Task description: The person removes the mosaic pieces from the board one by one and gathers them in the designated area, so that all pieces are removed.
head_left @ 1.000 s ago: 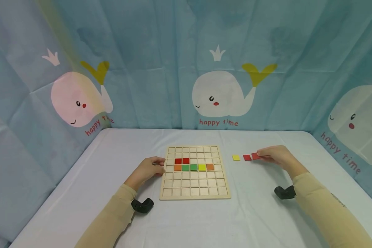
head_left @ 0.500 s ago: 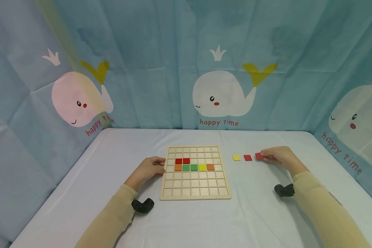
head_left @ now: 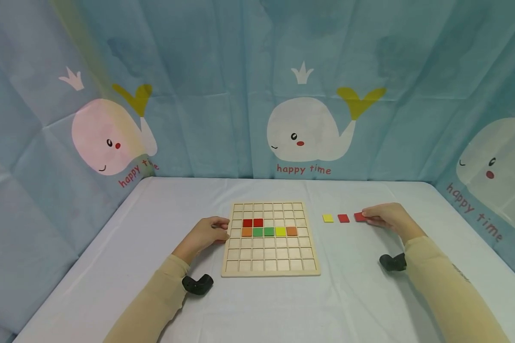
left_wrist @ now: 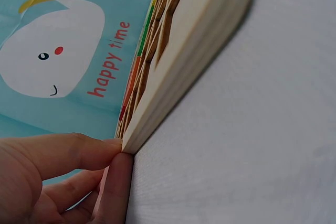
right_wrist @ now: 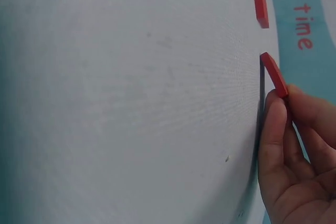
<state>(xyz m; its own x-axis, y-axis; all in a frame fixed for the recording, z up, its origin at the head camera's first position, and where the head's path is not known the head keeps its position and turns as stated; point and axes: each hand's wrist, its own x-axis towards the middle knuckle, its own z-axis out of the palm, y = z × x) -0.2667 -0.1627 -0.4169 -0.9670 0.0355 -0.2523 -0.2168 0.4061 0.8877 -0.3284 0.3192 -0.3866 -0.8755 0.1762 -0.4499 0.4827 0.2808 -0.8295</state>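
Observation:
My left hand (head_left: 202, 236) grips the left edge of a wooden grid board (head_left: 270, 266); in the left wrist view, thumb and finger pinch its rim (left_wrist: 173, 77). Two red tiles (head_left: 252, 223) sit in the board, above a row of orange (head_left: 246, 232), green (head_left: 263, 232), yellow (head_left: 280, 231) and orange tiles (head_left: 291, 231). Right of the board, my right hand (head_left: 388, 219) pinches a red square tile (head_left: 359, 217) by its near end. Tilted in the right wrist view, that tile has its far end touching or nearly touching the cloth. Another red tile (right_wrist: 260, 3) lies just beyond.
A loose yellow tile (head_left: 328, 218) lies between the board and the loose red tile (head_left: 343, 218). White cloth (head_left: 274, 309) covers the table. Behind it hangs a blue whale-print curtain (head_left: 197, 133). Black wrist devices (head_left: 198, 285) are at both sleeves.
My right hand has drawn the red tile a little to the right, away from the other red tile, and lowered it slightly. The left hand stays at the board edge.

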